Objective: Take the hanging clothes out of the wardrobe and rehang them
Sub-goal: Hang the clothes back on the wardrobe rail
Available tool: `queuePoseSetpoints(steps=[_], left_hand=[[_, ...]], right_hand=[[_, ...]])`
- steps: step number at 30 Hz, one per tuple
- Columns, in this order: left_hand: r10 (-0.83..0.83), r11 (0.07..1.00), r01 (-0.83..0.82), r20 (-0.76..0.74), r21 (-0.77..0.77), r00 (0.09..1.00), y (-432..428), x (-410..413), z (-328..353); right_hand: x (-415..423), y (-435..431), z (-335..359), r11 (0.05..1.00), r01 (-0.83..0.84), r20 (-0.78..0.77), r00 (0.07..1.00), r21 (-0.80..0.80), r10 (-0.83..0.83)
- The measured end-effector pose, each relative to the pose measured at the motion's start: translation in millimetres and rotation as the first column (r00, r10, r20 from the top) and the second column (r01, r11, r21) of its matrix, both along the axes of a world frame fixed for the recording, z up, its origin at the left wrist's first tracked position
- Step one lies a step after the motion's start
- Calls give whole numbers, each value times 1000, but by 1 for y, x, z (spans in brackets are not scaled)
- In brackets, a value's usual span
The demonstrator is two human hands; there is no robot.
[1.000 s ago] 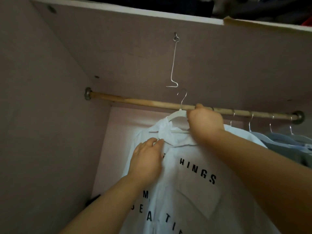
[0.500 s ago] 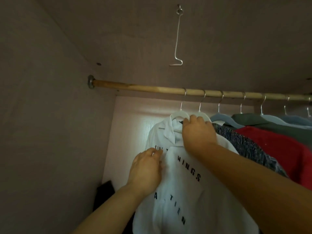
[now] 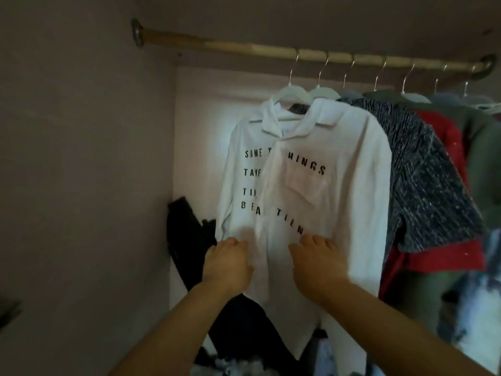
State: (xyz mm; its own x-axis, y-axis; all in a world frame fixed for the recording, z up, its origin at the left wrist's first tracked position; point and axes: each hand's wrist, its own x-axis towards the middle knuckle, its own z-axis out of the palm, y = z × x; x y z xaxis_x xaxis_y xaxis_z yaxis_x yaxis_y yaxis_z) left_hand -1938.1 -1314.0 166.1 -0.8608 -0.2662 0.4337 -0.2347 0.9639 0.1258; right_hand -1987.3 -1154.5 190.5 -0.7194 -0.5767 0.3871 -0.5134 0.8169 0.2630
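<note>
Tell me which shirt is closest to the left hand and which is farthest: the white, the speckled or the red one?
1. White shirt: right at the left hand, touching it.
2. Speckled shirt: next along the rod, to the right.
3. Red shirt: farthest right, behind the speckled one.

Bare forearms [image 3: 173, 327] lead to the left grip [image 3: 227, 263] and right grip [image 3: 317, 264].

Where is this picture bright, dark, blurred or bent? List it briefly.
Head view: brightest on the back wall behind the white shirt; the left wall is dim; the rod bows from wide-angle distortion; the left hand and right hand look soft; the clothes at the right edge are smeared; the shirt's letters are readable.
</note>
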Motion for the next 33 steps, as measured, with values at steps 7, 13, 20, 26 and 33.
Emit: queuePoseSetpoints(steps=[7,13,20,26,33], left_hand=[[22,994,-41,182,102,983,45,86,-83],[92,974,-155,338,163,937,96,198,-157],[286,906,-402,513,128,809,186,389,-232],[468,737,-657,581,159,665,236,570,-253],[668,457,-872,578,178,468,263,756,-257]], right_hand=[[66,33,-102,995,-95,215,973,18,89],[159,73,-179,966,-257,367,903,42,224],[305,134,-244,868,-496,538,723,-34,434],[428,152,-272,743,-661,619,542,-103,568],[593,135,-277,482,-874,676,322,-57,663]])
